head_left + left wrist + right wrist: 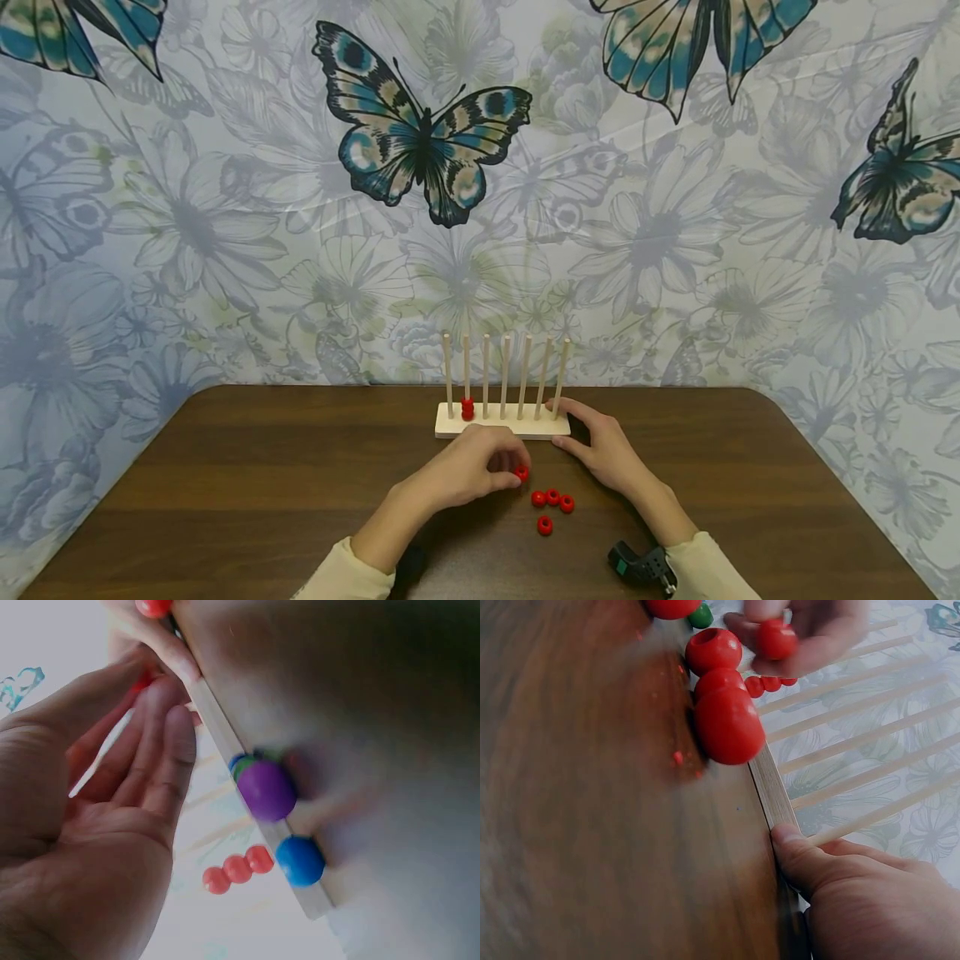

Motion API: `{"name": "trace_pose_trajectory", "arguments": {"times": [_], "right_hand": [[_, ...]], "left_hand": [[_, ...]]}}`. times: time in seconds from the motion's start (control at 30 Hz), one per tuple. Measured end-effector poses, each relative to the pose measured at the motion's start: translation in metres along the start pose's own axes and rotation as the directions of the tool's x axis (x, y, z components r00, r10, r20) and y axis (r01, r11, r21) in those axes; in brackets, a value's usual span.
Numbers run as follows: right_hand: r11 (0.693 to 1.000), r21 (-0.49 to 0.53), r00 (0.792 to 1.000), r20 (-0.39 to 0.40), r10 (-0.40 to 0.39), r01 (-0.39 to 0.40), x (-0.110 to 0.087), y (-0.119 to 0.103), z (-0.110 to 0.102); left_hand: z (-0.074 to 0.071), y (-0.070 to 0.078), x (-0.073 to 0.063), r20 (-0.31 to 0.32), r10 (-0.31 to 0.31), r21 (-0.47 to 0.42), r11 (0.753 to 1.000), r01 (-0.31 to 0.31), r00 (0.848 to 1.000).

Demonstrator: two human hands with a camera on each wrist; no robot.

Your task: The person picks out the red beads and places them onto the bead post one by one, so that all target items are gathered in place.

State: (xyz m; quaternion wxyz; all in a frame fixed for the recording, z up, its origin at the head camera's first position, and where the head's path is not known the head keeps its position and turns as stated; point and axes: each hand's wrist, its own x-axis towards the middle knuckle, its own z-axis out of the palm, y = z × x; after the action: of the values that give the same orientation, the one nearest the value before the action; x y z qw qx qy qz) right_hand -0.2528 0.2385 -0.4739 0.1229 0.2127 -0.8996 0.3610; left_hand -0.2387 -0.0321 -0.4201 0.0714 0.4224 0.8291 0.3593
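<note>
A pale wooden peg board [487, 425] with a row of upright pegs stands at the table's far side. Several red beads [467, 409] are stacked on its second peg from the left. My left hand [480, 467] pinches a red bead [777, 639] between thumb and fingers, just in front of the board and off the pegs. With thumb in front and fingers behind, my right hand [603, 446] grips the board's right end. Several loose red beads [552, 497] lie on the table between my forearms.
The left wrist view has a purple bead [266, 790] and a blue bead [300, 861] in front of the board; my left arm hides them from the head camera. A black device [637, 565] is at my right wrist. Behind the brown table [225, 467] hangs a butterfly-patterned cloth [465, 275].
</note>
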Motion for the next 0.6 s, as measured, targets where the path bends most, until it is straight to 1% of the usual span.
{"name": "trace_pose_trajectory", "arguments": {"times": [0.13, 0.23, 0.3, 0.37, 0.47, 0.6], "right_hand": [[1.000, -0.002, 1.000, 0.001, 0.002, -0.002, 0.000, 0.000, 0.000], [1.000, 0.004, 1.000, 0.006, 0.013, -0.013, 0.000, -0.001, -0.001], [1.000, 0.007, 1.000, 0.010, 0.019, -0.019, 0.000, -0.001, -0.001], [1.000, 0.011, 0.999, 0.015, 0.029, -0.029, 0.001, -0.002, -0.001], [0.999, 0.006, 0.999, 0.017, 0.033, -0.033, 0.001, -0.002, -0.001], [0.999, 0.008, 0.999, 0.015, 0.035, -0.035, 0.001, -0.002, -0.001]], "left_hand": [[-0.012, 0.006, 0.000, -0.059, 0.000, -0.012, 1.000, -0.001, 0.998], [-0.022, 0.009, 0.002, -0.107, 0.001, 0.021, 1.000, 0.001, 0.994], [-0.030, 0.012, 0.003, -0.153, 0.022, 0.048, 0.999, -0.015, 0.988], [-0.038, 0.014, 0.004, -0.207, 0.037, 0.064, 0.998, -0.024, 0.978], [-0.050, 0.018, 0.005, -0.283, 0.047, 0.068, 0.997, -0.029, 0.958], [-0.065, 0.024, 0.004, -0.364, 0.010, 0.030, 1.000, 0.002, 0.931]]}}
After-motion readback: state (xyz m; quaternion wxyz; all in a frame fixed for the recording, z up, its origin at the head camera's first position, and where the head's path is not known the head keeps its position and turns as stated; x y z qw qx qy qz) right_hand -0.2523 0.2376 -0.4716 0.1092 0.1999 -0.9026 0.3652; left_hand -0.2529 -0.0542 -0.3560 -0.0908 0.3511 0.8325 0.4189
